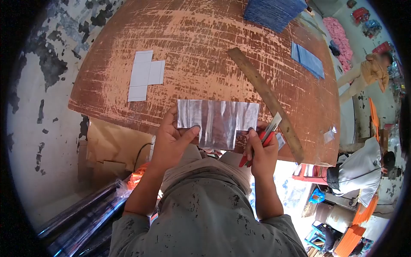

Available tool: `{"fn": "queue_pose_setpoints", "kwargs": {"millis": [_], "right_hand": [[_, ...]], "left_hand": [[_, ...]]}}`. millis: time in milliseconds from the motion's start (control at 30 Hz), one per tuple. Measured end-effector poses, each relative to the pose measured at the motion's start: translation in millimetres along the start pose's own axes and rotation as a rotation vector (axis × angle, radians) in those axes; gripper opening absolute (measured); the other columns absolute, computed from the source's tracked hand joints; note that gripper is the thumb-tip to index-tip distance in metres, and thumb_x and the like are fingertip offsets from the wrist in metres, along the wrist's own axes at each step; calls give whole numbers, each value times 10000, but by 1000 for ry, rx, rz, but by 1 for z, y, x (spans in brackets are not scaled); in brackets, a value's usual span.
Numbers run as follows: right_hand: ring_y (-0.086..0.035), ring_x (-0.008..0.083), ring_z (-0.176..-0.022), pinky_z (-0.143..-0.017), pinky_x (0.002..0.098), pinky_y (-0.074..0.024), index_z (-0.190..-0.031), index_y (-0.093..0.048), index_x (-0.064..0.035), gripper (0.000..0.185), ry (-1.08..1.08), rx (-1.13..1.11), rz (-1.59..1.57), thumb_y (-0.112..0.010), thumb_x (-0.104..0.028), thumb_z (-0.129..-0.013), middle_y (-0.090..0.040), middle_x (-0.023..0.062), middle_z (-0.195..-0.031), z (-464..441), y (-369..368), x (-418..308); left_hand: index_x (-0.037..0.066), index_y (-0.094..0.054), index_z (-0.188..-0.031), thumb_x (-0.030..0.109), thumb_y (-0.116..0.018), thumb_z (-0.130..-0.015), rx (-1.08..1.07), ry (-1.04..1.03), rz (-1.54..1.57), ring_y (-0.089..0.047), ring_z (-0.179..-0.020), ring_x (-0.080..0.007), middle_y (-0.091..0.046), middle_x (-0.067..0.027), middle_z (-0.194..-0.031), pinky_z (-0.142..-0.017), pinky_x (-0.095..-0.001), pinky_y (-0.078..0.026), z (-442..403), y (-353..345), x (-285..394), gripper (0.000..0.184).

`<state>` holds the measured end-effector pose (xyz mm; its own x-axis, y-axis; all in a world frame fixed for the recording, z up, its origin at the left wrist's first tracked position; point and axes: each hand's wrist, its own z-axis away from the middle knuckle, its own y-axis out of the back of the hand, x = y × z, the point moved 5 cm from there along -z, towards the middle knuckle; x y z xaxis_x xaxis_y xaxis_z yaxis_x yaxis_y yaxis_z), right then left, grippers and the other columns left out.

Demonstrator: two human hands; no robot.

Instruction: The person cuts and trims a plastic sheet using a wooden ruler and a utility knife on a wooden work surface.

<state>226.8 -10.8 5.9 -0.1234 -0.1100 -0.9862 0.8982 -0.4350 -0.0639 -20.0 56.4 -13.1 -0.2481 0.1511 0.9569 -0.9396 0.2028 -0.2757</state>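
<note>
A T-shaped piece of clear, shiny plastic sheet (217, 122) is stretched out near the front edge of the table. My left hand (173, 139) pinches its left side, thumb on top. With thumb and fingers my right hand (262, 147) grips the lower right corner of the sheet. That same hand also holds a red utility knife (268, 138), its pale blade end pointing up and to the right. A white T-shaped paper template (145, 76) with drawn lines lies to the left on the table.
A long wooden strip (267, 98) lies slanted on the scratched brown table (192, 55). Farther back are a blue stack (274, 13) and folded blue sheets (307, 59). Plastic-wrapped rolls (85, 222) stand at lower left. Another person (371, 73) is at far right.
</note>
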Motion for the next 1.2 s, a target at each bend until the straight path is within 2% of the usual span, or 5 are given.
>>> {"fn": "queue_pose_setpoints", "kwargs": {"millis": [367,433,633,933,1200], "right_hand": [[-489,76,-464,-477,256,-426,-1276,-633,30,236,-36,-63,1,-657,-127,-1102,-647,38,-694,-12,11,6],[-528,71,-505,-482,251,-422,-1326,-634,48,270,-26,-114,-8,-656,-113,-1112,-770,119,-886,-13,12,10],[-532,75,-511,-483,245,-427,-1337,-626,46,276,-34,-125,-49,-655,-110,-1111,-809,210,-1108,-16,11,10],[-521,84,-482,-498,262,-477,-1364,-594,55,318,-49,-103,-29,-652,-93,-1088,-807,218,-1098,-18,8,9],[-538,84,-490,-497,266,-485,-1406,-567,77,362,-69,-95,8,-635,-82,-1089,-800,232,-1138,-18,8,11]], "left_hand": [[-5,-289,-1713,14,-575,-1125,8,-11,6,-765,-1112,-219,-680,-184,-1453,-924,-378,-664,-4,15,-1,654],[7,-293,-1723,37,-564,-1140,3,-28,-14,-766,-1118,-228,-647,-196,-1503,-921,-370,-661,-7,19,-1,644],[3,-339,-1711,52,-555,-1148,-45,-37,-99,-778,-1141,-284,-601,-208,-1563,-926,-371,-653,-17,21,13,606],[20,-339,-1719,5,-540,-1123,-80,-16,-42,-777,-1158,-325,-640,-176,-1477,-977,-394,-641,-24,27,10,629],[22,-318,-1726,-49,-499,-1093,-124,-12,0,-751,-1210,-328,-621,-208,-1520,-1064,-431,-610,-28,29,6,662]]}}
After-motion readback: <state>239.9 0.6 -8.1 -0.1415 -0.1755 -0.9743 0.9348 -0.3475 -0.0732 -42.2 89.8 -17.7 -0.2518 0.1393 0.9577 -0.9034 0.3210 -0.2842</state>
